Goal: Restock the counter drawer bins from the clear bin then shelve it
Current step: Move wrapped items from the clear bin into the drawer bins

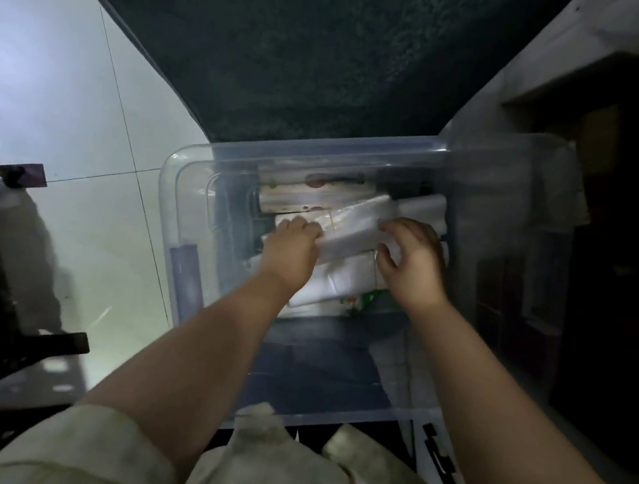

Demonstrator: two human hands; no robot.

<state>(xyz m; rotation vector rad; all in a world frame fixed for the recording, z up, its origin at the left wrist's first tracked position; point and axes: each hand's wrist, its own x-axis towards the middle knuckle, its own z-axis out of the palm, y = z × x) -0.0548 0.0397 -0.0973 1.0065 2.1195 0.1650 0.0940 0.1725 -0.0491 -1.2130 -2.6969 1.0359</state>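
While both forearms reach down into the clear bin (172, 202), the left hand (294, 245) closes its fingers over the near-left end of a white plastic packet (354, 229), and the right hand (412, 263) curls around the packet's right end, thumb toward 9 o'clock; the packet is thus held by both hands and lies slanted, its high end toward 2 o'clock. Under it, at 6 o'clock of the hands, lie further white packets (339, 283), and a small green-printed wrapper (369, 298) shows just beside the right wrist. At 12 o'clock of the hands a long pale box with red and green print (315, 196) rests along the bin's far wall, with a white roll (424, 205) at 1 o'clock touching the held packet. The near half of the bin floor is bare and dark blue. The bin stands on the floor, its far rim against a dark textured mat (309, 63) at 12 o'clock. White floor tiles (88, 99) extend toward 9 and 10 o'clock; a dark metal frame (2, 248) stands at 9 o'clock. A shelf unit (603, 74), dim and unclear inside, rises at 3 o'clock. The person's pale garment (246, 470) fills 6 o'clock.
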